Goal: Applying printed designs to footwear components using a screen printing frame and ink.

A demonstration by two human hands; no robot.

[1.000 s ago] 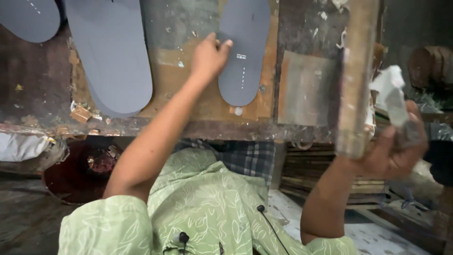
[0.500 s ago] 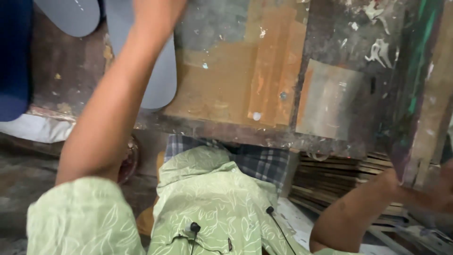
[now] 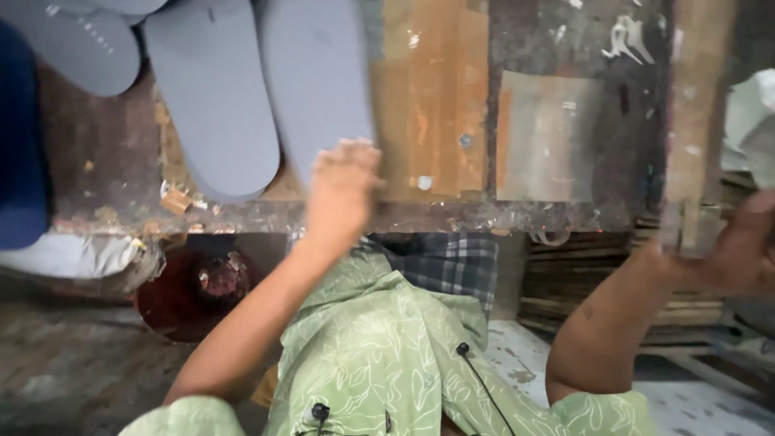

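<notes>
Left hand (image 3: 341,190) blurred on grey sole (image 3: 316,81), grip unclear | right hand (image 3: 739,250) cut off, clamped on wooden frame (image 3: 693,129)

Grey soles (image 3: 242,105) are seen on the brown workbench (image 3: 436,97); a green leaf-patterned shirt (image 3: 379,355) is worn.

A single head-worn camera looks steeply down from close above the person's chest, facing the near edge of the bench (image 3: 436,216), which fills the upper frame; the floor lies below, and no second view overlaps.
</notes>
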